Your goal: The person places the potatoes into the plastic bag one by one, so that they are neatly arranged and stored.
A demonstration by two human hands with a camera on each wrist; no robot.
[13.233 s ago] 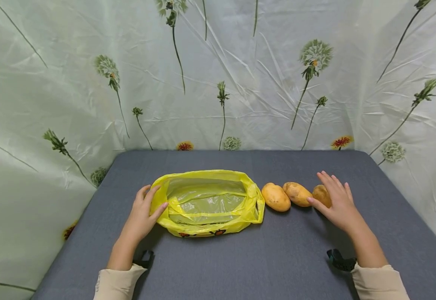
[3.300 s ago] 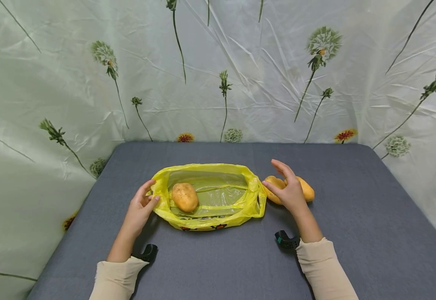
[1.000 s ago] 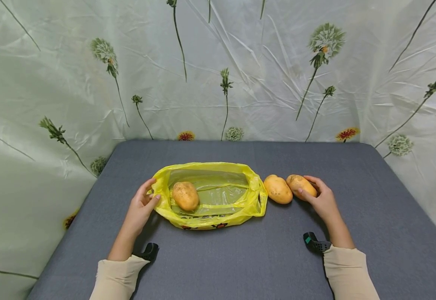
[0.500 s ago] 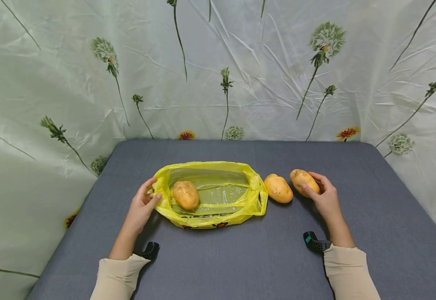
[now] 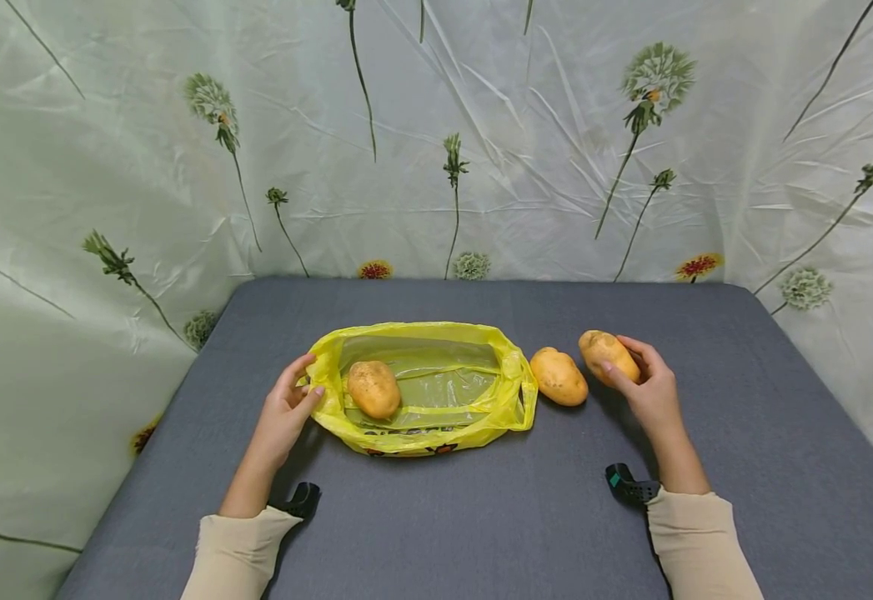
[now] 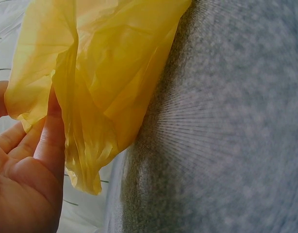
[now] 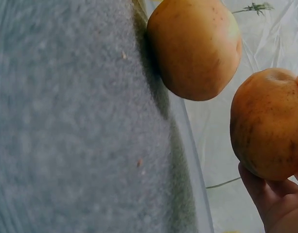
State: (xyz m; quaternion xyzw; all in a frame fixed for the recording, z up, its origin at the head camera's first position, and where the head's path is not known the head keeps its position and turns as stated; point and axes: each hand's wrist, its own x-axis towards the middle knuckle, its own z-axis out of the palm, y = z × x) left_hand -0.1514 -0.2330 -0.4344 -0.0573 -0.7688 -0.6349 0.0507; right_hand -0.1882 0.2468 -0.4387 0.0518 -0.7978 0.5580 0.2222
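A yellow plastic bag (image 5: 436,446) lies with its mouth spread wide, one potato (image 5: 373,390) inside near the left end. My left hand (image 5: 283,417) holds the bag's left edge; in the left wrist view the thin yellow film (image 6: 110,73) passes between thumb and fingers. At the right, my right hand (image 5: 654,396) grips a second potato (image 5: 607,357) between thumb and fingers, raised off the table. A third potato (image 5: 559,377) rests on the table between that hand and the bag's right end. The right wrist view shows the held potato (image 7: 270,126) apart from the resting one (image 7: 195,48).
The grey table (image 5: 474,525) has a back edge that meets a pale curtain (image 5: 519,167) printed with dandelions. Each wrist wears a black strap mount, the left mount (image 5: 301,502) and the right mount (image 5: 629,485), both close above the table.
Earlier the bag was empty and three potatoes lay at its right; one is now inside. Over the last second my right hand has lifted another potato. The left hand stays at the bag.
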